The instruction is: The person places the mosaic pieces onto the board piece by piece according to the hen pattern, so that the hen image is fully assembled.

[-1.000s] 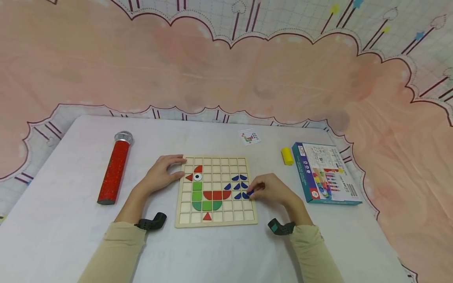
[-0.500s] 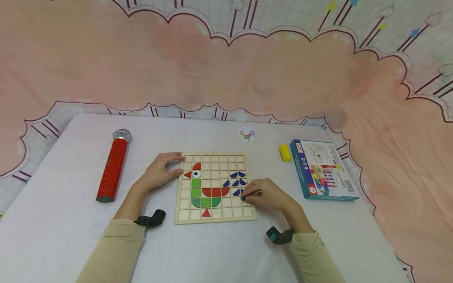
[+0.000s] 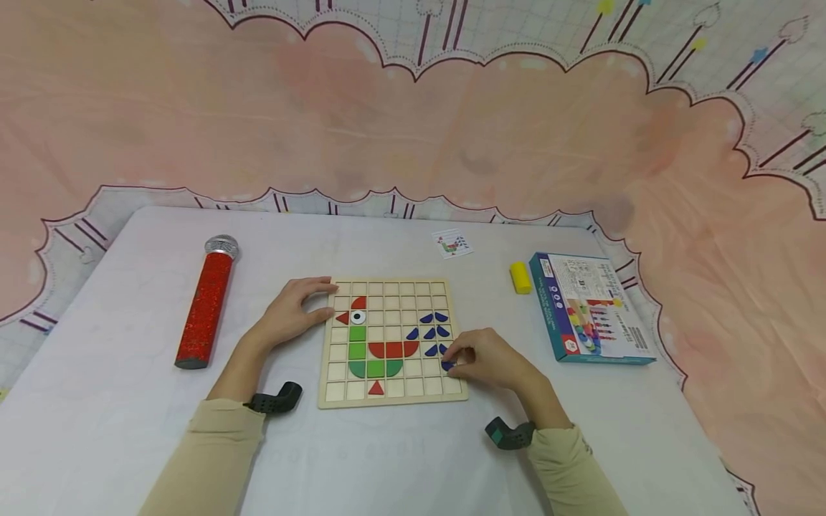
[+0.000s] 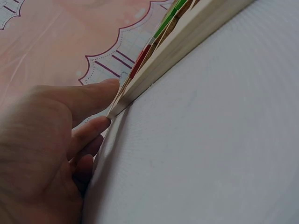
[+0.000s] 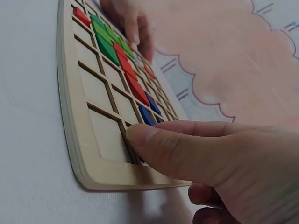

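A square wooden grid board (image 3: 413,394) lies on the white table, with red, green and blue pieces and an eye disc forming a bird-like picture. My left hand (image 3: 290,312) rests at the board's upper left edge, thumb and forefinger spread along it; the left wrist view shows fingertips against the board's corner. My right hand (image 3: 493,358) is over the right side, thumb and forefinger pinching a blue leaf-shaped piece (image 3: 447,366) at a cell below the other blue pieces (image 3: 431,334). In the right wrist view, the thumb (image 5: 163,147) hides that piece.
A small picture card (image 3: 452,244) lies behind the board. To the right are a yellow cylinder (image 3: 520,278) and a flat boxed set (image 3: 594,308). A red microphone-shaped object (image 3: 206,304) lies at left. A patterned cloth (image 3: 387,129) hangs behind the table.
The right hand has moved the blue piece from the board's right edge down and left to a lower right cell. The left hand stays at the board's edge. The head view shifted slightly.
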Demonstrator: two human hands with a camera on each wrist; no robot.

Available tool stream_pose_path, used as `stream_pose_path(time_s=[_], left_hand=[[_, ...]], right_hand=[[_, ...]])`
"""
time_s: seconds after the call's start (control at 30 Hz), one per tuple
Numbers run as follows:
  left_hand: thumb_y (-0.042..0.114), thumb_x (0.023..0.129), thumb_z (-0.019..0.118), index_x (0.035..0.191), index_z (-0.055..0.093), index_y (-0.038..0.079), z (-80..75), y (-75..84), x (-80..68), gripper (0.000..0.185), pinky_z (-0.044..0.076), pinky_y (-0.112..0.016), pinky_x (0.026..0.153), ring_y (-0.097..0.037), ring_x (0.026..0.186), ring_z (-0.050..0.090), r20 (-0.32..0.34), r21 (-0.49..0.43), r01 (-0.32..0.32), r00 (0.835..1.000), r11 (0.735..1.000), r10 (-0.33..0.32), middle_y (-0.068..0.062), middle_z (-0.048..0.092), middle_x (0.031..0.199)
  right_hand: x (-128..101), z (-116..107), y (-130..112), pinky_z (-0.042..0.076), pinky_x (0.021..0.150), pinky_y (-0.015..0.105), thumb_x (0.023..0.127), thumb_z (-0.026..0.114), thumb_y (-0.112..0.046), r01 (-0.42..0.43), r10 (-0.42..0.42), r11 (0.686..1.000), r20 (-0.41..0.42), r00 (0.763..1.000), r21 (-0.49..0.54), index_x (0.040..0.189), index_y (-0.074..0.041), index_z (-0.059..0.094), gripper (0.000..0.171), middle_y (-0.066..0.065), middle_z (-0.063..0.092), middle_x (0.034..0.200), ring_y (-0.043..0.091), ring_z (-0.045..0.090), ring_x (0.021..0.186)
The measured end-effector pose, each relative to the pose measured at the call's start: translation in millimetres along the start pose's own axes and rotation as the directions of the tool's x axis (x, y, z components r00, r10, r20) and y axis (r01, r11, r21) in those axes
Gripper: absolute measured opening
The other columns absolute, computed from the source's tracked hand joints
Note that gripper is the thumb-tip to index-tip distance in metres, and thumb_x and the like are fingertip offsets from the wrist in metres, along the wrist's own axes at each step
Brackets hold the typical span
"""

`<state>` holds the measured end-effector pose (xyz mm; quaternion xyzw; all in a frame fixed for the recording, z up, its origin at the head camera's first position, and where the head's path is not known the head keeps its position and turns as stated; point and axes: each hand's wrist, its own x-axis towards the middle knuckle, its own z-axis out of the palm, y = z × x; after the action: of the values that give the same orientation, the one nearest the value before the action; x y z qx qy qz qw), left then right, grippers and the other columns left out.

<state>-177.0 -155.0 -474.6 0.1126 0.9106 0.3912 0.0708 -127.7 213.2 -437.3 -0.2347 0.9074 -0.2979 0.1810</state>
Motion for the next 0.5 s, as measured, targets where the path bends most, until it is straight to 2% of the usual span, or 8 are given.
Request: stream_pose_path(time_s=[0.27, 0.5], left_hand=[[0.027, 0.089, 0.066, 0.132, 0.055, 0.012, -0.4, -1.3, -0.1, 0.047, 0.022, -0.057, 0.114, -0.032, 0.140, 0.027, 0.000, 0.000, 0.005, 1.000, 1.000, -0.005, -0.008, 0.041, 0.148], [0.027, 0.089, 0.066, 0.132, 0.055, 0.011, -1.9, 0.7, 3.5, 0.048, 0.021, -0.058, 0.113, -0.034, 0.139, 0.027, 0.001, -0.012, -0.014, 1.000, 1.000, 0.014, -0.010, 0.042, 0.148]], right_hand=[[0.6, -1.2, 5.0, 0.043, 0.057, 0.019, 0.077, 0.079, -0.022, 0.006, -0.006, 1.000, -0.018, 1.000, -0.010, 0.087, -0.020, 0.073, 0.012, -0.013, 0.064, 0.077, 0.009, 0.050, 0.066], [1.3, -4.0, 0.2, 0.046, 0.058, 0.020, 0.077, 0.079, -0.024, -0.068, 0.067, 0.997, -0.004, 0.998, -0.037, 0.082, -0.022, 0.072, 0.009, -0.012, 0.062, 0.072, 0.009, 0.052, 0.066]])
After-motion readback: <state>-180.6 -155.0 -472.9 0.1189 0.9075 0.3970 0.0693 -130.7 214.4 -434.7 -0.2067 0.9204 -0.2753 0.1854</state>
